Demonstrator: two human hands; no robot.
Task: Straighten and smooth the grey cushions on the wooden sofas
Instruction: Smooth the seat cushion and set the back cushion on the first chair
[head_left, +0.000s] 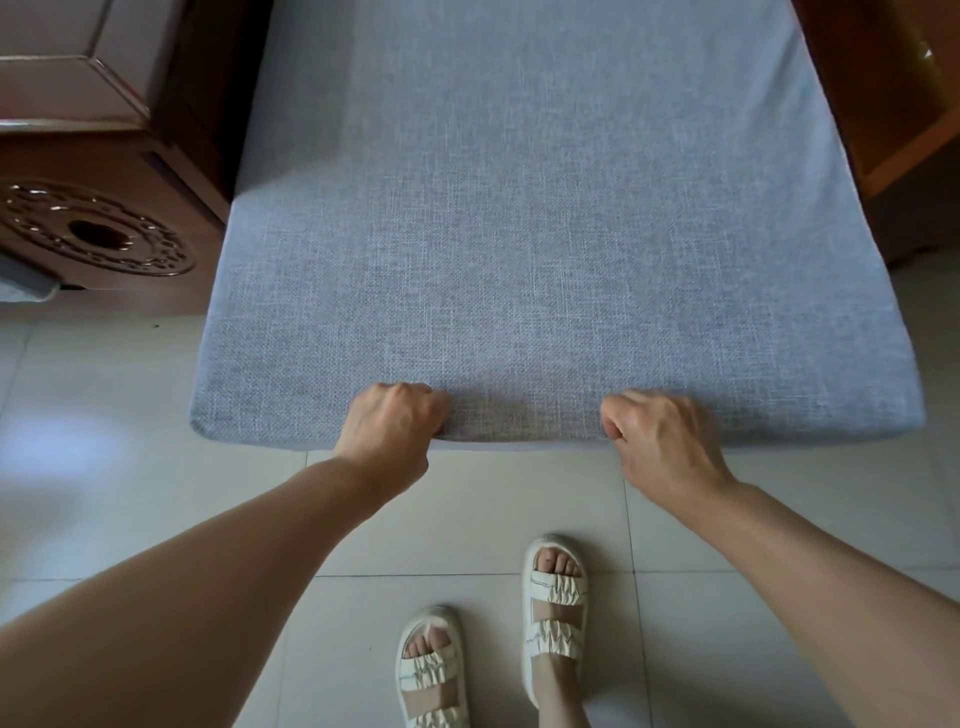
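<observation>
1. The front edge of the grey cushion (545, 234) is gripped by the curled fingers of the left hand (389, 423) and right hand (665, 441).
2. The cushion is laid flat between dark wooden sofa arms (104, 156).
3. Pale floor tiles (493, 509) are seen beneath.

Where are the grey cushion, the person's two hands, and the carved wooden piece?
grey cushion (545, 234), head view, middle of its top fabric.
left hand (392, 421), head view, back of hand.
right hand (665, 441), head view, back of hand.
carved wooden piece (93, 234), head view, round carving.
</observation>
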